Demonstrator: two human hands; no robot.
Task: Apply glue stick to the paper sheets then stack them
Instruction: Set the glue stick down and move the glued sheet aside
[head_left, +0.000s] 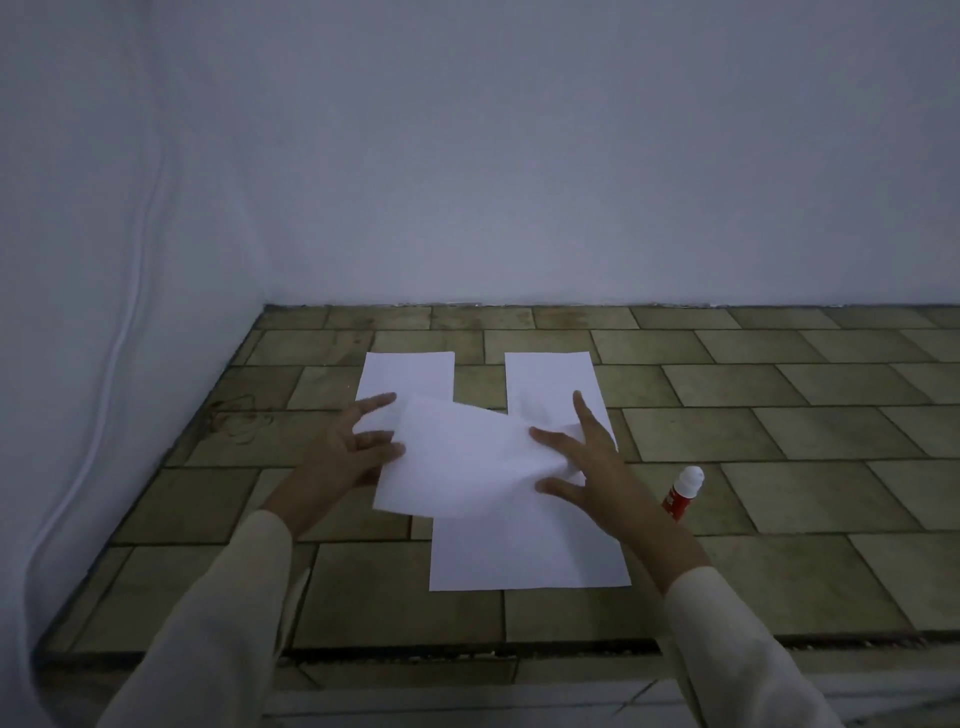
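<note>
A white paper sheet (467, 457) is lifted and slightly bowed above the tiled counter. My left hand (337, 457) pinches its left edge and my right hand (592, 467) pinches its right edge, where the paper curls. Under it, nearer to me, another sheet (530, 556) lies flat. Farther back lie two more sheets side by side, one on the left (410, 371) and one on the right (545, 379), both partly covered by the held sheet. A red glue stick (683, 493) with a white cap lies on the counter just right of my right hand.
The olive tiled counter (779, 415) ends at white walls behind and on the left. Its front edge (467, 649) runs close to me. A white cable (111, 338) hangs down the left wall.
</note>
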